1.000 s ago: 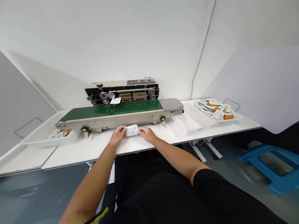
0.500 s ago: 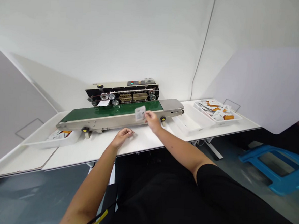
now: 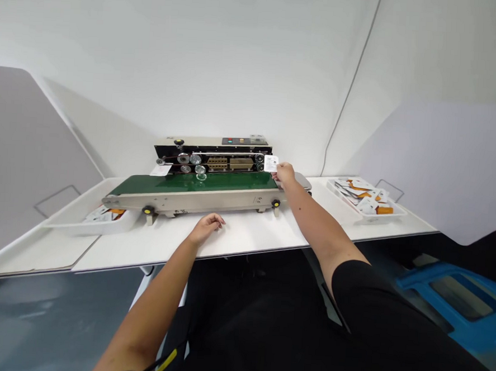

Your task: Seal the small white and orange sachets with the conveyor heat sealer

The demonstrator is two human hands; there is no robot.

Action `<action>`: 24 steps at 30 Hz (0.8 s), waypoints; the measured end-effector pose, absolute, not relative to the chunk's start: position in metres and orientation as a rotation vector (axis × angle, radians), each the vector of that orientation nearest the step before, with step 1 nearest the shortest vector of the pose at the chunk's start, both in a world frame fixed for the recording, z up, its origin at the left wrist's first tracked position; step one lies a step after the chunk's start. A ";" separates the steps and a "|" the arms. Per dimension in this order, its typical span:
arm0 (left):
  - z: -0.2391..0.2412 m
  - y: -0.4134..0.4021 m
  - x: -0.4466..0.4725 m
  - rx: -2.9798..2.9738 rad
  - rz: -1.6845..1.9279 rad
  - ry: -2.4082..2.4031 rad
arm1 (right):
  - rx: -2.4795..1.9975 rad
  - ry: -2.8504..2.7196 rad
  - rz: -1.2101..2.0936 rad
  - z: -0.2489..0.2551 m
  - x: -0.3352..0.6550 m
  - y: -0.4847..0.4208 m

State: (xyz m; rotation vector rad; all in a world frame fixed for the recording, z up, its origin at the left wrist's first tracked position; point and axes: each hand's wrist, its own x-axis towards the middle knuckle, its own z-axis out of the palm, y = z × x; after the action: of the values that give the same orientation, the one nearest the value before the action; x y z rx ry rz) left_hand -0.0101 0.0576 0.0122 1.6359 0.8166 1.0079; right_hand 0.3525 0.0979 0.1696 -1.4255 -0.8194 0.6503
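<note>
At the right end of a band sealer (image 3: pixel 208 148), my right hand (image 3: pixel 285 174) pinches the edge of a small white printed packet (image 3: pixel 270 163). The packet is upright in front of the sealer's right rollers, above the green conveyor belt (image 3: pixel 181 185); whether it touches the rollers I cannot tell. Another white packet (image 3: pixel 160 170) sticks out near the left rollers. My left hand (image 3: pixel 205 227) rests on the white table (image 3: pixel 245 233) in front of the conveyor, fingers loosely bent with nothing visible in them.
A white bin (image 3: pixel 71 228) with white and orange packets stands under the conveyor's left end. To the right, another white bin (image 3: pixel 369 220) holds a pile of similar packets. A blue stool (image 3: pixel 455 293) is on the floor at right. A cable (image 3: pixel 353 80) runs down the wall.
My right hand has carried its packet up and right, from before the conveyor to the sealer's right end. The packet at the left rollers has shifted left along the machine. My left hand stays low.
</note>
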 end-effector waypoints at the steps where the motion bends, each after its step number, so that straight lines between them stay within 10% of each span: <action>1: 0.011 0.058 -0.010 1.637 1.011 0.818 | -1.437 -0.812 0.659 0.168 0.354 0.100; 24: 0.002 0.063 -0.015 1.623 1.000 0.793 | -1.584 -0.699 0.520 0.158 0.363 0.107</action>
State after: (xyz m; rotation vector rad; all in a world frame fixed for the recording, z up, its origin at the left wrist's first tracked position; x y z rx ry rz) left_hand -0.0146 0.0633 0.0024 1.6232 0.7930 0.9998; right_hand 0.3627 0.1075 0.1577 -1.5841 -0.6987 0.5197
